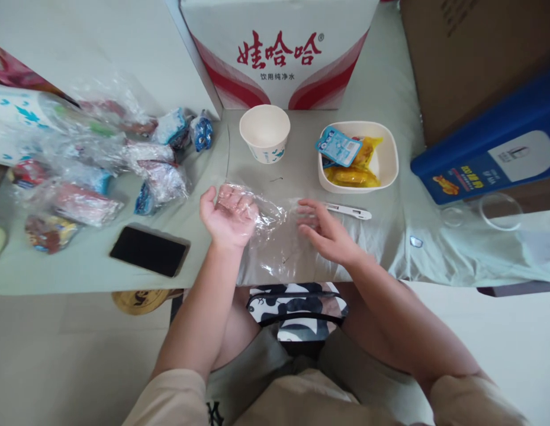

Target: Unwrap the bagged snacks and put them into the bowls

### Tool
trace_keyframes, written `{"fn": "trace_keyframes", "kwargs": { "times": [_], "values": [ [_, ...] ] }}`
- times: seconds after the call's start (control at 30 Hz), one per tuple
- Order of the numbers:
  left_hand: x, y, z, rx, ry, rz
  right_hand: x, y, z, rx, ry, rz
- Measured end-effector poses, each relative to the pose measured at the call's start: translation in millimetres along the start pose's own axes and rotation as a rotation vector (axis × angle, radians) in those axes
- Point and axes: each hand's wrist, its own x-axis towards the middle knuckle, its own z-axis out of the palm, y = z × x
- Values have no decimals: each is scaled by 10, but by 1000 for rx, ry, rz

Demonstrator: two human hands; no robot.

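A clear plastic bag (275, 236) lies on the pale green table (381, 231) right in front of me. My left hand (228, 216) is palm up with its fingers curled into the bag's crumpled left end. My right hand (325, 231) lies on the bag's right side, fingers stretched out and pressing the film flat. A white paper cup (264, 131) stands behind the bag. To its right a white square bowl (358, 157) holds yellow snack packets and a blue one. A white pen-like tool (348, 210) lies just beyond my right fingertips.
A black phone (149, 250) lies at the table's front left. Several bagged snacks (106, 160) are heaped at the left. A white and red carton (279, 50) stands at the back, a blue box (492, 148) and a brown carton at the right. A black-and-white pouch (296, 307) rests on my lap.
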Motion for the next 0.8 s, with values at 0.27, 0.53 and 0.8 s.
{"fn": "trace_keyframes", "kwargs": {
  "times": [0.27,0.53,0.8],
  "values": [
    [-21,-111,111,-4,-21,-118,20,-121,82,271,-209,70],
    [155,-108,1,408,31,-108,75,-26,-250,182,385,74],
    [260,-11,-67,325,106,-82,5,-15,-442,356,492,-101]
  ]
}}
